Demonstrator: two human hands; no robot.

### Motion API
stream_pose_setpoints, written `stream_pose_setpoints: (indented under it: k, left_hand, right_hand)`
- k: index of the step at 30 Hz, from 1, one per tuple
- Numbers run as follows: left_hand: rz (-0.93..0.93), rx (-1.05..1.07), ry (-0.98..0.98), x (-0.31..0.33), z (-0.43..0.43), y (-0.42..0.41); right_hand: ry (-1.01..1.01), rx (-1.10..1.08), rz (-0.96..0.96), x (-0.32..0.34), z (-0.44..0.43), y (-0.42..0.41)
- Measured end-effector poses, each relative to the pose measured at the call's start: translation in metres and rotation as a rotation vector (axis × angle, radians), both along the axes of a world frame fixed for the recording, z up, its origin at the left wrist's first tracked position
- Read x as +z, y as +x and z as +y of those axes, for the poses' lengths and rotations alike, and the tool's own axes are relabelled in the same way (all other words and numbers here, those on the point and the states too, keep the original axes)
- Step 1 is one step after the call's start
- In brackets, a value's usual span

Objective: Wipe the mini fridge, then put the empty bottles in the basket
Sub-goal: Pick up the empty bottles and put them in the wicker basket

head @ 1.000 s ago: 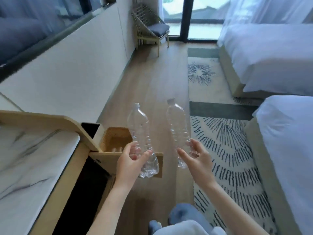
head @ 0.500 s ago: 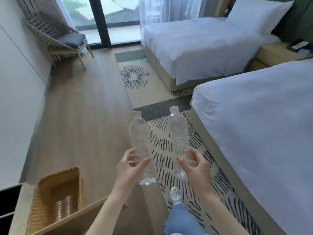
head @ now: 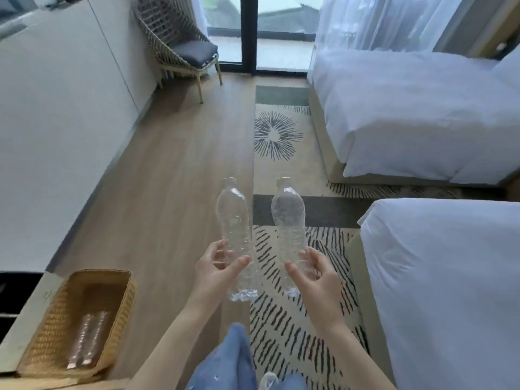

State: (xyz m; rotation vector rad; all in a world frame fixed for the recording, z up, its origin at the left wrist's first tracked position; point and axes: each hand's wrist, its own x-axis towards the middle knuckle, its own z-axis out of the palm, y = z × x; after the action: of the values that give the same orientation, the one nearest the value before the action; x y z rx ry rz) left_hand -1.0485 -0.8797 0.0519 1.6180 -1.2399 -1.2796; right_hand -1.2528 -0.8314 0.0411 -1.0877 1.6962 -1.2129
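One head-worn wide-angle camera looks forward and down from just right of the wicker basket (head: 118,319), toward the glass door (head: 278,32) well beyond it; distant detail seems blurred.

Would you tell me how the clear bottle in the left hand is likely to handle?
Probably very light: the bottle looks empty and see-through. Its thin ribbed wall likely dents under the left hand. Being round, it may roll if laid down.

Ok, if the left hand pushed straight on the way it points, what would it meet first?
Probably nothing near: the left hand, gripping its bottle, points ahead over open floor. The other bottle stands close beside that line; depth unclear.
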Motion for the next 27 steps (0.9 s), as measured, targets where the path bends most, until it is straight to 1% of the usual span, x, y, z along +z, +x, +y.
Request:
stream_pose_setpoints:
  k: [4, 9, 17, 22, 27]
  left_hand:
    - [-0.031, 0.151, 0.029, -0.013, -0.049, 0.018]
    - [-0.056, 0.299, 0.000, -0.027, -0.129, 0.056]
    - [-0.079, 0.490, -0.049, -0.006, -0.263, 0.131]
    - [-0.067, 0.643, -0.027, -0.005, -0.300, 0.180]
    - [-0.081, 0.858, 0.017, -0.018, -0.325, 0.233]
  right_hand:
    - [0.000, 0.124, 0.013, -0.007, -0.081, 0.014]
    - [-0.027, 0.255, 0.017, -0.015, -0.197, 0.059]
    - [-0.072, 0.424, 0.005, 0.005, -0.368, 0.145]
    - [-0.045, 0.578, -0.023, 0.005, -0.438, 0.207]
    - [0.009, 0.805, -0.035, -0.009, -0.508, 0.286]
